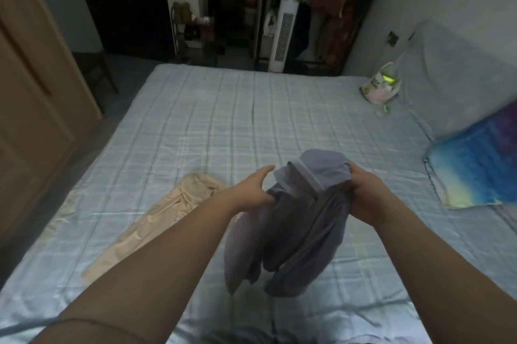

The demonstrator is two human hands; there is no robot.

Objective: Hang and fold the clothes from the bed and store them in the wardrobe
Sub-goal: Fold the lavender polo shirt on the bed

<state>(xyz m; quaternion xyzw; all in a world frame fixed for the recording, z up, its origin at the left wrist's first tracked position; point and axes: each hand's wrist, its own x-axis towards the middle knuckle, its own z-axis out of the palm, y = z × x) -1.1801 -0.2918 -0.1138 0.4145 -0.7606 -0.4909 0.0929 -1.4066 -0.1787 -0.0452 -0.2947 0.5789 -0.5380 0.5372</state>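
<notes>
A grey-lilac garment (pixel 296 220) hangs bunched above the bed (pixel 223 125), held up by both hands. My left hand (pixel 251 189) grips its left side, fingers tucked into the cloth with the thumb out. At the garment's upper right edge, near the collar or waistband, my right hand (pixel 366 195) is closed on it. A beige garment (pixel 156 226) lies flat on the light blue checked sheet, left of my left arm. The wooden wardrobe (pixel 33 77) stands at the left edge of the view.
A blue-and-purple pillow (pixel 475 170) lies at the right of the bed. A white bag with green print (pixel 382 86) sits at the far right. Beyond the bed are a white tower fan (pixel 284 35), a rack of hanging clothes (pixel 338 7) and a dark doorway (pixel 120 2).
</notes>
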